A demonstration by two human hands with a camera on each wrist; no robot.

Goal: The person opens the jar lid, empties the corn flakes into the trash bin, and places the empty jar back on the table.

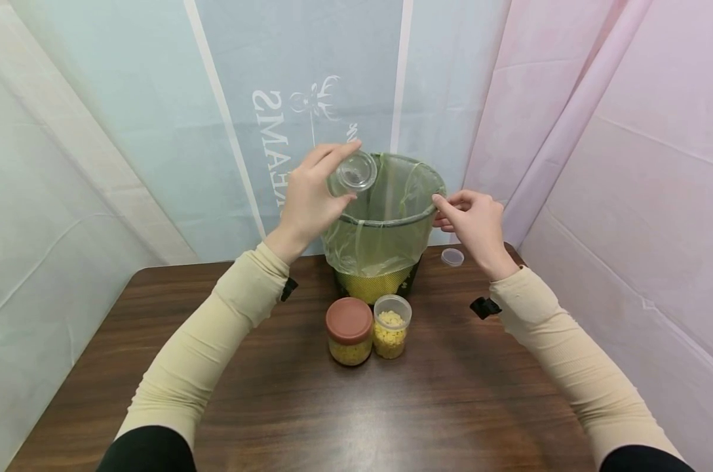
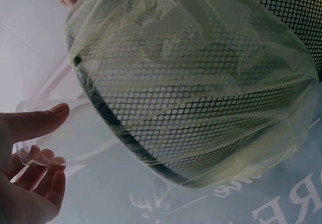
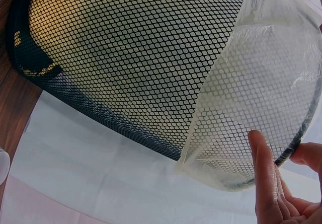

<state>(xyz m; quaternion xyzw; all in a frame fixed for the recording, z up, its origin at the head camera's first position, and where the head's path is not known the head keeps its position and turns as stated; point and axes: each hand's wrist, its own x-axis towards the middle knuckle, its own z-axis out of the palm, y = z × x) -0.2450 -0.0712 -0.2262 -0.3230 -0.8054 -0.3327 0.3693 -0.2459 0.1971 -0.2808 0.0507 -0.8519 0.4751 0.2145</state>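
Observation:
In the head view my left hand grips a clear plastic jar between thumb and fingers, its round bottom towards me. The jar is tipped over the mouth of a black mesh bin. In the left wrist view the clear jar lies on its side with its far end at the bin's rim. A pale green bag lines the bin and folds down over its outside. My right hand pinches the lined rim on the right, thumb on top and fingers outside, as the right wrist view shows.
In front of the bin stand a jar with a reddish-brown lid and a lidless clear jar of yellow pieces, side by side. A clear round lid lies on the brown table right of the bin. Fabric curtains surround the table.

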